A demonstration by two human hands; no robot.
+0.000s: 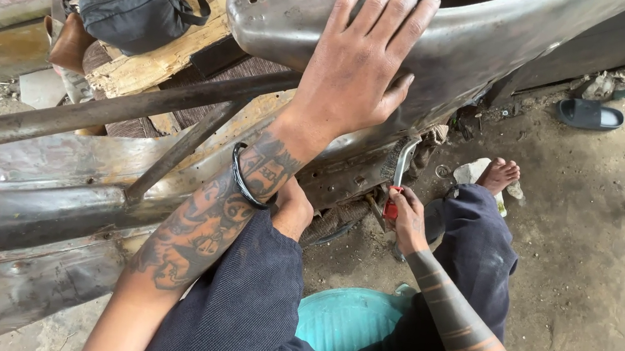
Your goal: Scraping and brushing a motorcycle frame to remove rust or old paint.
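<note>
One metal panel [449,51] — two hands [358,72]

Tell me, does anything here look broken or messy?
Yes. The big metal panel under the left hand is bare, dented and stained, with a round hole near its top. One dark sandal lies alone on the dirt floor, with scraps scattered near it. The right hand grips a red-handled tool.

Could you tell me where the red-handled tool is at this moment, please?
In the head view, the red-handled tool sits right of centre in the right hand, its metal end under the bare metal panel that the left hand presses.
</note>
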